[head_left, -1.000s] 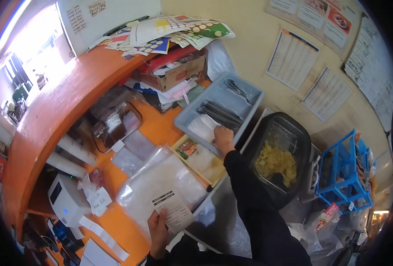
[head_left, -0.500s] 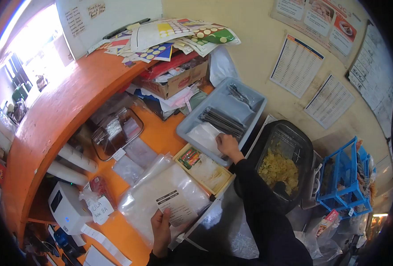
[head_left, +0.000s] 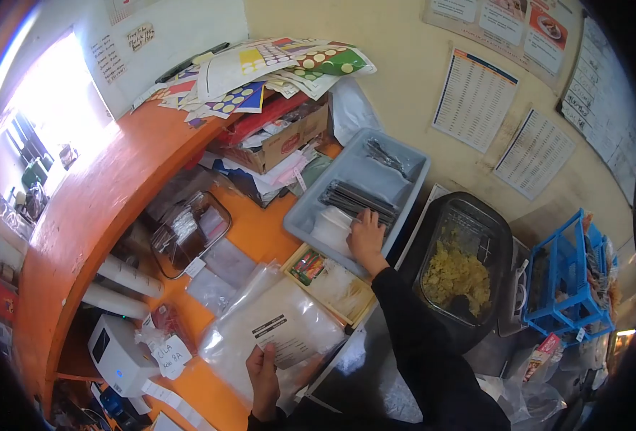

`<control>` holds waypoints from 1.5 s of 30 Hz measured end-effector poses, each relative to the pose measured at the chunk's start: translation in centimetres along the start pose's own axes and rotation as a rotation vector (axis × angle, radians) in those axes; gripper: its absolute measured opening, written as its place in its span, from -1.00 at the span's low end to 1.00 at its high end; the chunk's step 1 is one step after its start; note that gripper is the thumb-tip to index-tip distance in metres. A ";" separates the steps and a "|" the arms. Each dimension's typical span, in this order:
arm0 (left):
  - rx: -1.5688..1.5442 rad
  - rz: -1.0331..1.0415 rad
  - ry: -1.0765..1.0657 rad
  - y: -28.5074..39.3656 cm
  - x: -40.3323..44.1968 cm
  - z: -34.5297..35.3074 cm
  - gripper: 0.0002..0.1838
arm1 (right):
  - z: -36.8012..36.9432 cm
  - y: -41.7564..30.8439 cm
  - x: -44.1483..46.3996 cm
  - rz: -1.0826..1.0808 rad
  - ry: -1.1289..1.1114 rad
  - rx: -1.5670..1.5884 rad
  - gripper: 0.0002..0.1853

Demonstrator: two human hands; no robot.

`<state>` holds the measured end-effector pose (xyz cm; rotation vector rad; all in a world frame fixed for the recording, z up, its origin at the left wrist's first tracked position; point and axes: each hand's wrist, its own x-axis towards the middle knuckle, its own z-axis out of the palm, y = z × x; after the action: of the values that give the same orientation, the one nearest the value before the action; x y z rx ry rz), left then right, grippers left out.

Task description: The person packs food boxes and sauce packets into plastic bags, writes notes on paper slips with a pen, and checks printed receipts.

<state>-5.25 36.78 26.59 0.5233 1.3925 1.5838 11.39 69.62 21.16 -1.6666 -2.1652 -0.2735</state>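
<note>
– What changes?
– The right hand's (head_left: 367, 239) fingers shift from the white sheets (head_left: 330, 224) to the near ends of the dark packets (head_left: 346, 197), so the reach now centres there, along the tray's (head_left: 318, 246) right edge.
– Holding any?
– I can't tell; the bent fingers hide it.
– And the left hand (head_left: 264, 377)?
– Thumb and fingers pinch the receipt (head_left: 287, 339) over the clear bags' (head_left: 240, 327) near edge.
– Their looks?
– Packets long, slim, bunched; receipt pale, dark-barred.

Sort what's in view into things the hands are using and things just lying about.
Likely in use:
- printed slip, held in the left hand
- blue-grey tray, with the right hand reaching in

Apparently just lying about:
- leaflets
- cardboard box
- white machine
</note>
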 end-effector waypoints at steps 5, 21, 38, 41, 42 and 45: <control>-0.017 0.061 0.043 0.4 0.2 1.2 -0.74 | 3.1 1.4 0.1 -0.209 -0.100 0.053 -0.64; -0.062 0.013 0.010 -0.4 -0.1 0.2 -0.67 | 2.1 6.1 7.6 0.025 -0.540 0.999 -0.73; -0.145 0.027 -0.023 -0.9 0.4 0.1 -0.69 | 1.6 1.7 0.4 -0.099 -0.174 0.053 -0.76; -0.136 0.035 -0.018 -0.6 0.2 0.2 -0.70 | 1.6 1.5 -0.2 -0.119 0.004 -0.043 -0.79; -0.129 0.035 -0.015 -0.6 0.1 -0.1 -0.71 | 1.3 1.4 -0.2 -0.114 0.044 -0.057 -0.80; -0.123 0.050 -0.014 -0.2 -0.2 -0.4 -0.71 | 2.0 2.2 0.1 -0.119 -0.001 0.041 -0.84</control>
<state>-5.37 36.38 26.40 0.4977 1.2710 1.6906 13.05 71.12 19.22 -1.5186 -2.2589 -0.2598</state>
